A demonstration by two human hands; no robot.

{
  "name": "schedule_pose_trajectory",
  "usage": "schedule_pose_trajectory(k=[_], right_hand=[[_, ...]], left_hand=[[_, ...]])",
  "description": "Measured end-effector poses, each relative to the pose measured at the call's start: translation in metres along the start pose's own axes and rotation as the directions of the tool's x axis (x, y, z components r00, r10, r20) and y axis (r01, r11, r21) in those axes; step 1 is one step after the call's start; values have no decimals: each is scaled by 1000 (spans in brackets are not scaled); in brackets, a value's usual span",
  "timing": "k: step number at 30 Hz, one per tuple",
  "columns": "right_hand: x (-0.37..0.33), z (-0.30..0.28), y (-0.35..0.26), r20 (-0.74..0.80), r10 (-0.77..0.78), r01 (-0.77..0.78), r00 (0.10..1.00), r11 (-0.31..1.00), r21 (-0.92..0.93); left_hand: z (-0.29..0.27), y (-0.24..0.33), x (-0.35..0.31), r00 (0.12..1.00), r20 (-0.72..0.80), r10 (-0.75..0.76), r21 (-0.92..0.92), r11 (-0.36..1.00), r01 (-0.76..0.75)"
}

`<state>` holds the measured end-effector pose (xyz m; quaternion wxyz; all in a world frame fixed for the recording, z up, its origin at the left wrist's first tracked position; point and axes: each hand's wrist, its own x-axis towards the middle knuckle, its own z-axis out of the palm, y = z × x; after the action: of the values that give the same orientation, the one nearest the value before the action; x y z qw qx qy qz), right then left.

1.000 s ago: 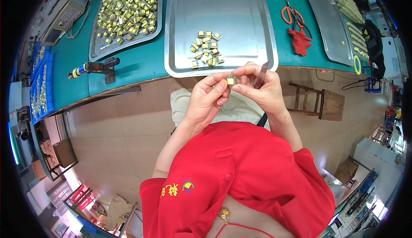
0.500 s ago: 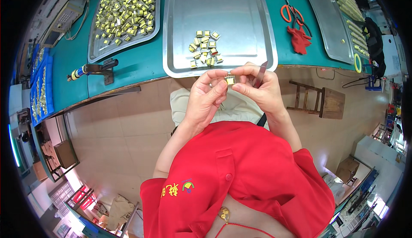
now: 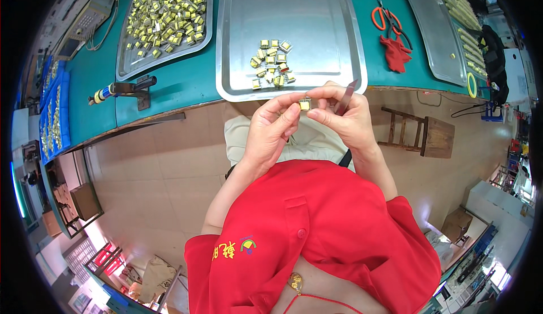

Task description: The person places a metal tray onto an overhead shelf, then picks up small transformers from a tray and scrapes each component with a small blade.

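A small transformer (image 3: 305, 105) with yellow tape round its middle and metal pins is held just off the table's near edge. My left hand (image 3: 272, 126) pinches it from the left between thumb and finger. From the other side, the thumb and forefinger of my right hand (image 3: 346, 118) close in at the transformer's pins. Tucked in that same hand is a flat, pointed blade-like tool (image 3: 346, 98), its tip sticking up past the fingers. Behind both hands, several like transformers (image 3: 271, 65) lie loose in a large metal tray (image 3: 243, 93).
Left stands a tray (image 3: 122, 68) heaped with transformers. A clamp-like fixture (image 3: 127, 89) juts from the table's near edge. Orange-handled scissors (image 3: 378, 18), dark-handled pliers (image 3: 396, 24) and a red cloth (image 3: 396, 54) lie right, before another metal tray (image 3: 435, 48). A wooden stool (image 3: 436, 136) is below.
The transformer has turned slightly between my fingers and shifted a little to the right. Both hands stay in nearly the same place.
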<state>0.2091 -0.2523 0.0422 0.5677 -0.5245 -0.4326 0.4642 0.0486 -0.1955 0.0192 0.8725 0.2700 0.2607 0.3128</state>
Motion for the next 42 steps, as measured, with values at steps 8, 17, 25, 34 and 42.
schedule_pose_trajectory(k=[8,17,25,34,42], right_hand=[[2,5,-2,109,-170,184,979,972,-146],[0,-1,4,75,-113,123,991,982,-146],[0,3,2,36,-101,103,994,994,-45],[31,-7,-9,27,-39,47,999,921,-386],[69,0,8,196,-69,191,978,674,-714]], left_hand=[[-1,0,1,998,51,-32,-27,999,34],[-7,-1,2,982,171,-81,-253,960,123],[-6,1,3,974,209,-84,-261,955,139],[-21,3,-5,998,28,51,-97,994,-48],[-13,14,-11,910,-71,408,524,792,-314]])
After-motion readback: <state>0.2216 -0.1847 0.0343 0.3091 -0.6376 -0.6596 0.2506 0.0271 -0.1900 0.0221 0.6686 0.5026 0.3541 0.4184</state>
